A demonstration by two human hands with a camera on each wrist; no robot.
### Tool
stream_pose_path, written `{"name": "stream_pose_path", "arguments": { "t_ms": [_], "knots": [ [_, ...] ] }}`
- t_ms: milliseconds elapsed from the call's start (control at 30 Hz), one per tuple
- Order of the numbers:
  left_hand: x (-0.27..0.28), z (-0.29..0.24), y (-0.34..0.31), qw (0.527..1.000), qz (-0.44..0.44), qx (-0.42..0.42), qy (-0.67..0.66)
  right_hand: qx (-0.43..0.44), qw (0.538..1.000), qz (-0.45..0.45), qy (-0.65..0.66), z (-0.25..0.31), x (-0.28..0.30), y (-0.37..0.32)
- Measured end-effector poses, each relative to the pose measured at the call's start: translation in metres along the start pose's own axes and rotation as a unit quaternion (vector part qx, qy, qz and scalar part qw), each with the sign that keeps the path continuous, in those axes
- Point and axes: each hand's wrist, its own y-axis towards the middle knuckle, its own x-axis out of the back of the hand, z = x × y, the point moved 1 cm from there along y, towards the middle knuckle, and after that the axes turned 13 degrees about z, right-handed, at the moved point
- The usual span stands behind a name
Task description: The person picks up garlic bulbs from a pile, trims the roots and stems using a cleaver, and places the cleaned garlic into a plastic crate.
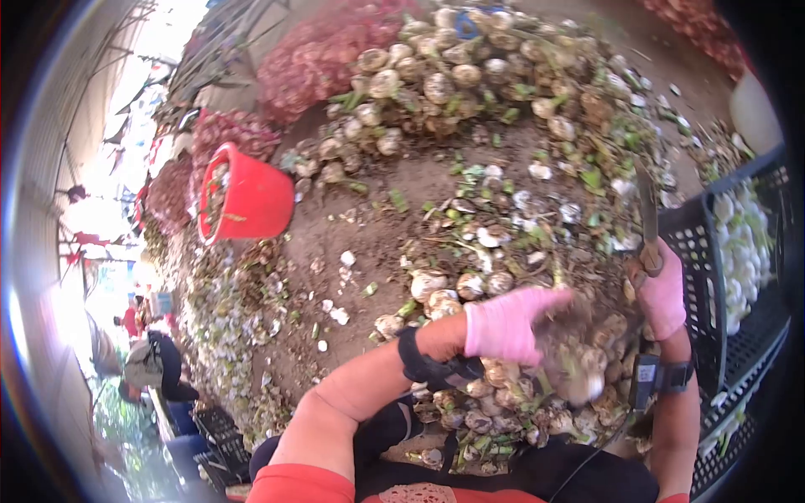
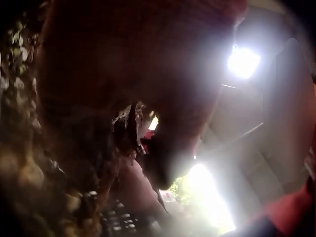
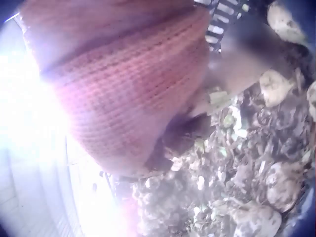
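Observation:
My left hand (image 1: 509, 324), in a pink glove with soiled fingertips, reaches across a heap of garlic bulbs (image 1: 478, 419) in the head view. Just below its fingers, a garlic bulb with a stem (image 1: 579, 373) is smeared by motion; I cannot tell whether the hand holds it. In the left wrist view that hand is a dark, blurred shape. My right hand (image 1: 661, 289), also pink-gloved, grips a knife (image 1: 648, 205) by its handle, the blade pointing up and away. The right wrist view shows the ribbed glove close up, with bulbs (image 3: 275, 88) beyond.
Black plastic crates (image 1: 700, 268) stand at the right, one with trimmed white garlic (image 1: 738, 251). A red bucket (image 1: 260, 197) is at the left on soil strewn with trimmings. Farther back lie more bulbs (image 1: 436, 84) and red mesh sacks (image 1: 310, 63). Another person (image 1: 155, 369) bends at far left.

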Motion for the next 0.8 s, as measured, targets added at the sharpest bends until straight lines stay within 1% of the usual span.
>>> {"name": "stream_pose_path", "arguments": {
  "t_ms": [33, 67, 100, 133, 167, 200, 233, 267, 300, 333, 367, 400, 467, 533, 567, 600, 667, 733, 800],
  "knots": [
    [0.008, 0.006, -0.005, 0.991, -0.038, 0.037, -0.123, 0.006, 0.999, 0.020, 0.032, 0.002, -0.009, 0.005],
    [0.026, 0.010, -0.017, 0.991, -0.096, 0.075, -0.053, 0.011, 0.997, 0.040, 0.062, 0.002, -0.017, 0.010],
    [0.039, 0.020, -0.030, 0.980, -0.156, 0.110, -0.062, 0.034, 0.997, 0.066, 0.011, -0.001, -0.026, 0.015],
    [0.054, 0.025, -0.048, 0.963, -0.190, 0.171, -0.087, 0.057, 0.994, 0.089, -0.040, -0.004, -0.035, 0.021],
    [0.069, 0.041, -0.067, 0.955, -0.181, 0.233, -0.012, 0.031, 0.990, 0.134, -0.041, -0.007, -0.044, 0.026],
    [0.082, 0.067, -0.090, 0.933, -0.173, 0.314, 0.026, 0.038, 0.989, 0.139, -0.040, -0.001, -0.052, 0.028],
    [0.094, 0.079, -0.112, 0.896, -0.157, 0.398, 0.120, 0.024, 0.987, 0.151, -0.051, 0.006, -0.062, 0.029],
    [0.102, 0.095, -0.136, 0.864, -0.160, 0.443, 0.176, 0.008, 0.985, 0.163, -0.064, 0.009, -0.070, 0.031],
    [0.112, 0.098, -0.154, 0.833, -0.132, 0.505, 0.184, -0.005, 0.980, 0.185, -0.073, 0.007, -0.076, 0.035],
    [0.121, 0.122, -0.179, 0.820, -0.134, 0.523, 0.188, -0.012, 0.979, 0.190, -0.077, 0.003, -0.082, 0.038],
    [0.131, 0.151, -0.203, 0.799, -0.117, 0.545, 0.224, -0.005, 0.980, 0.187, -0.072, -0.001, -0.089, 0.041],
    [0.141, 0.164, -0.218, 0.787, -0.115, 0.564, 0.222, 0.002, 0.981, 0.183, -0.069, -0.006, -0.095, 0.046],
    [0.161, 0.199, -0.238, 0.750, -0.147, 0.610, 0.210, -0.027, 0.980, 0.186, -0.066, -0.009, -0.104, 0.056],
    [0.173, 0.225, -0.240, 0.753, -0.124, 0.613, 0.206, -0.051, 0.981, 0.155, -0.102, 0.004, -0.111, 0.065],
    [0.177, 0.238, -0.242, 0.750, -0.106, 0.619, 0.209, -0.062, 0.980, 0.158, -0.107, 0.003, -0.116, 0.071],
    [0.182, 0.241, -0.242, 0.755, -0.096, 0.616, 0.201, -0.072, 0.975, 0.165, -0.128, 0.000, -0.121, 0.077],
    [0.190, 0.230, -0.239, 0.761, -0.069, 0.627, 0.154, -0.098, 0.964, 0.180, -0.170, -0.007, -0.125, 0.082],
    [0.184, 0.233, -0.246, 0.772, -0.091, 0.600, 0.189, -0.139, 0.954, 0.188, -0.189, -0.006, -0.130, 0.085],
    [0.191, 0.233, -0.242, 0.762, -0.059, 0.624, 0.161, -0.126, 0.945, 0.162, -0.256, -0.006, -0.135, 0.085]
  ]
}}
